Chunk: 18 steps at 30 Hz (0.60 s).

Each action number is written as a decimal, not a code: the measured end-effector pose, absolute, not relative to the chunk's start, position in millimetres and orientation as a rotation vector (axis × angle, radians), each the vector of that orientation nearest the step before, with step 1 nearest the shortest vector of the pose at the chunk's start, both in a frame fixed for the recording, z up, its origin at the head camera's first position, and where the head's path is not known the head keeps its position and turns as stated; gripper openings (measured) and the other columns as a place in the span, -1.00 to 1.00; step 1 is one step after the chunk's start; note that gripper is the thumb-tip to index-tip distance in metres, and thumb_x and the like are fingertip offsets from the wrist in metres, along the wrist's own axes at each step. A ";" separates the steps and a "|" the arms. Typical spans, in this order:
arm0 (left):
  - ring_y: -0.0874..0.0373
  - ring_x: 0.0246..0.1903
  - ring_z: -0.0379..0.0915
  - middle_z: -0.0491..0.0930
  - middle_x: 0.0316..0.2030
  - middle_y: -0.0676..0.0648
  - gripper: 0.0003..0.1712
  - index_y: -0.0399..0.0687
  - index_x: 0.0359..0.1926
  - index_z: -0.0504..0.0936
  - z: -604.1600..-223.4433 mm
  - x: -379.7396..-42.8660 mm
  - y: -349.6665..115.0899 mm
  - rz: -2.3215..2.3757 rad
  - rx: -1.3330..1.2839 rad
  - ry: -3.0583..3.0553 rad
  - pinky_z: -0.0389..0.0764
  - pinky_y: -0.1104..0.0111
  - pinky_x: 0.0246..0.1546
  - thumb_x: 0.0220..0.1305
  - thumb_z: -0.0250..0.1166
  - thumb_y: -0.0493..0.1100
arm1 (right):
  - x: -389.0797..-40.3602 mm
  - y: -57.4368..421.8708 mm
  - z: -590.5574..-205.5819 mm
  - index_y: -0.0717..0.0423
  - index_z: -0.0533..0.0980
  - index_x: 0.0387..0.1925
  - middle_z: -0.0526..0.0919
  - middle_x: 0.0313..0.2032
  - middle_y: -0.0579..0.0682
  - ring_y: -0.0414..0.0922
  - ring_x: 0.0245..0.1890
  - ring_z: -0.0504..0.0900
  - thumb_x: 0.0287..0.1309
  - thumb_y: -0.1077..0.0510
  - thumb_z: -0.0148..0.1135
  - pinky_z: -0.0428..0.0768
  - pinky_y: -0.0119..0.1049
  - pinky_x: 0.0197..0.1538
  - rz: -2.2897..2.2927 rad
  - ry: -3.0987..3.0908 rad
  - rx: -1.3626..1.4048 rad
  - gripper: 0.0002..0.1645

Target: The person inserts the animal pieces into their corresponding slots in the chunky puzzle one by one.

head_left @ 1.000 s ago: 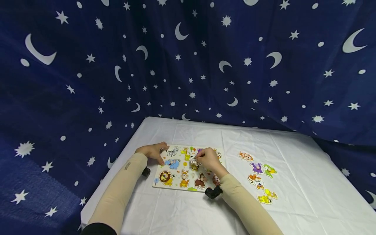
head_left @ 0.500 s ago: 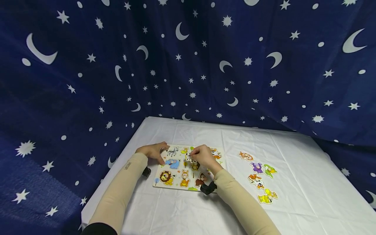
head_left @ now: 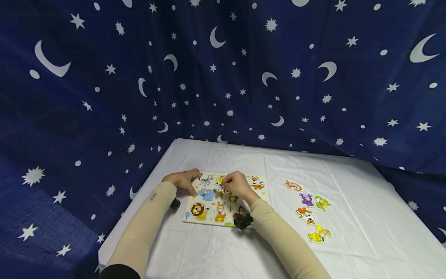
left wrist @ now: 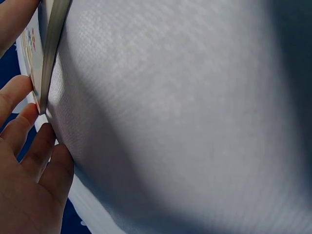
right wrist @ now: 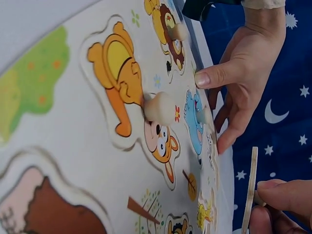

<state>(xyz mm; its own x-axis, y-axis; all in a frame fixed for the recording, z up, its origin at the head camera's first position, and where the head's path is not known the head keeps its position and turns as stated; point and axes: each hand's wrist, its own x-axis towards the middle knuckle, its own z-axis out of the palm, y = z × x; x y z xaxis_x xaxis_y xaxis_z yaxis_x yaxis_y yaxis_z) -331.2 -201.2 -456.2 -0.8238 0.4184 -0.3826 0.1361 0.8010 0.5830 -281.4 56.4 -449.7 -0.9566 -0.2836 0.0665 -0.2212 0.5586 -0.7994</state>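
Note:
My right hand (head_left: 238, 184) pinches the knob of a black-and-white animal puzzle piece (head_left: 220, 186), held over the upper middle of the wooden puzzle board (head_left: 189, 219). Seen edge-on in the right wrist view, the piece (right wrist: 250, 185) stands apart from the board there. My left hand (head_left: 182, 180) rests at the board's left edge, thumb and fingers spread and touching it. Near it are the zebra picture (head_left: 206, 180) and a blue elephant piece (head_left: 206, 194). A lion piece (head_left: 199, 211) and a kangaroo piece (head_left: 220, 212) sit in the front row. My right hand hides part of the board.
Loose animal pieces lie on the white cloth to the right: an orange one (head_left: 293, 186), a purple one (head_left: 306, 200), a green one (head_left: 322, 203), a tiger-like one (head_left: 304, 212) and a yellow giraffe (head_left: 318, 234). A dark starry curtain (head_left: 237, 77) hangs behind the table.
My right hand has moved left across the board with the black-and-white piece, from the middle toward the zebra picture. The left hand stays at the board's edge.

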 end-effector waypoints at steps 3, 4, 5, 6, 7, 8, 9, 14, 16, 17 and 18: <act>-0.17 0.58 -0.19 -0.02 0.58 -0.14 0.15 -0.06 0.50 0.27 -455.9 -330.7 -201.2 0.743 0.418 2.486 -0.08 -0.08 0.55 -0.15 0.64 -0.20 | -282.6 53.5 -448.8 0.15 0.75 -0.39 0.79 -0.37 0.04 -0.20 -0.49 0.64 0.13 0.33 0.37 0.60 -0.34 -0.42 -1.370 2.719 -0.440 -0.91; -0.17 0.58 -0.19 -0.02 0.58 -0.14 0.15 -0.06 0.50 0.26 -455.5 -330.6 -201.3 0.741 0.424 2.487 -0.07 -0.08 0.55 -0.14 0.65 -0.20 | -283.0 52.4 -448.2 0.15 0.76 -0.39 0.79 -0.37 0.04 -0.21 -0.49 0.64 0.13 0.33 0.37 0.60 -0.35 -0.42 -1.368 2.720 -0.442 -0.91; -0.17 0.58 -0.19 -0.02 0.58 -0.15 0.16 -0.07 0.50 0.26 -455.1 -330.5 -201.5 0.742 0.429 2.488 -0.07 -0.08 0.55 -0.14 0.65 -0.20 | -283.3 51.4 -447.6 0.16 0.75 -0.39 0.79 -0.38 0.04 -0.21 -0.49 0.64 0.13 0.33 0.37 0.60 -0.35 -0.42 -1.367 2.719 -0.446 -0.91; -0.17 0.57 -0.18 -0.01 0.58 -0.15 0.16 -0.08 0.50 0.26 -455.1 -330.4 -201.7 0.744 0.436 2.489 -0.06 -0.08 0.55 -0.15 0.65 -0.20 | -283.6 50.4 -447.1 0.16 0.75 -0.39 0.79 -0.38 0.04 -0.22 -0.49 0.64 0.12 0.34 0.37 0.60 -0.36 -0.42 -1.368 2.717 -0.448 -0.91; -0.17 0.57 -0.18 -0.01 0.58 -0.15 0.16 -0.08 0.50 0.26 -454.6 -330.7 -201.5 0.743 0.440 2.491 -0.06 -0.08 0.55 -0.15 0.65 -0.20 | -283.9 49.5 -446.4 0.17 0.75 -0.40 0.79 -0.38 0.04 -0.22 -0.49 0.64 0.12 0.34 0.37 0.60 -0.36 -0.42 -1.370 2.717 -0.450 -0.91; -0.17 0.57 -0.18 -0.02 0.58 -0.16 0.16 -0.09 0.50 0.26 -454.3 -330.9 -201.5 0.743 0.444 2.491 -0.06 -0.08 0.55 -0.14 0.65 -0.21 | -284.4 48.7 -445.7 0.16 0.75 -0.40 0.80 -0.39 0.05 -0.22 -0.49 0.64 0.11 0.34 0.37 0.60 -0.36 -0.42 -1.370 2.717 -0.454 -0.91; -0.17 0.58 -0.18 -0.02 0.58 -0.16 0.16 -0.09 0.50 0.26 -454.1 -331.0 -201.5 0.743 0.444 2.493 -0.07 -0.08 0.55 -0.14 0.64 -0.21 | -284.9 48.0 -445.2 0.17 0.75 -0.40 0.80 -0.39 0.05 -0.22 -0.49 0.64 0.11 0.34 0.37 0.60 -0.37 -0.42 -1.370 2.716 -0.458 -0.91; -0.19 0.58 -0.21 -0.06 0.59 -0.19 0.15 -0.10 0.49 0.26 -453.4 -331.0 -200.9 0.765 0.433 2.487 -0.10 -0.08 0.56 -0.15 0.63 -0.24 | -287.1 44.2 -446.3 0.17 0.75 -0.41 0.79 -0.39 0.05 -0.22 -0.48 0.64 0.10 0.34 0.37 0.59 -0.38 -0.41 -1.370 2.731 -0.455 -0.91; -0.19 0.57 -0.19 -0.04 0.58 -0.19 0.15 -0.10 0.49 0.27 -453.7 -330.6 -200.6 0.785 0.427 2.476 -0.10 -0.08 0.56 -0.16 0.63 -0.26 | -287.7 42.7 -447.5 0.17 0.75 -0.42 0.80 -0.37 0.06 -0.22 -0.47 0.64 0.10 0.34 0.38 0.60 -0.38 -0.40 -1.368 2.729 -0.454 -0.92; -0.19 0.57 -0.18 -0.03 0.58 -0.19 0.14 -0.10 0.49 0.27 -453.6 -330.3 -200.6 0.795 0.424 2.472 -0.10 -0.07 0.56 -0.16 0.63 -0.26 | -288.0 42.0 -448.4 0.18 0.75 -0.42 0.80 -0.36 0.06 -0.22 -0.46 0.65 0.10 0.35 0.38 0.60 -0.38 -0.39 -1.365 2.730 -0.459 -0.92; -0.19 0.57 -0.18 -0.03 0.58 -0.19 0.14 -0.10 0.48 0.28 -453.7 -329.8 -200.7 0.799 0.423 2.470 -0.10 -0.08 0.55 -0.17 0.63 -0.27 | -288.1 41.3 -448.6 0.18 0.75 -0.42 0.80 -0.35 0.07 -0.21 -0.45 0.66 0.10 0.34 0.38 0.61 -0.38 -0.38 -1.363 2.726 -0.458 -0.92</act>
